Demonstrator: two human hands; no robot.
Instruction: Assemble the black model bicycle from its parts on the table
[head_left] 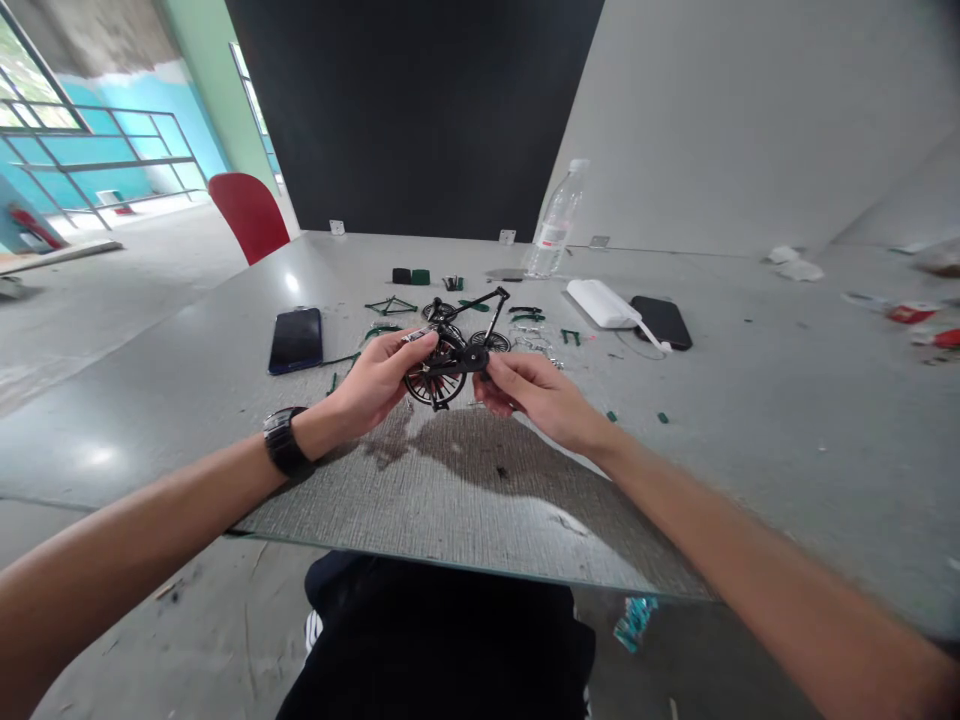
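Above the near part of the table I hold a partly assembled black model bicycle (453, 368), with a spoked wheel and a thin frame. My left hand (379, 375) is closed on its wheel end, thumb on top. The fingers of my right hand (536, 392) pinch it near the round crank part, and their tips are partly hidden. Just beyond the hands lie loose spoked wheels (439, 312), partly covered by the held frame. A green bicycle frame (391, 306) lies flat to the left of them, and small green legs (571, 337) lie to the right.
A phone (295, 340) lies left of my hands. On the right are a white device (601, 303) with a cable and a black phone-like slab (661, 322). A clear bottle (556, 225) stands at the back by the dark panel (420, 120). Small green pieces (662, 417) lie around.
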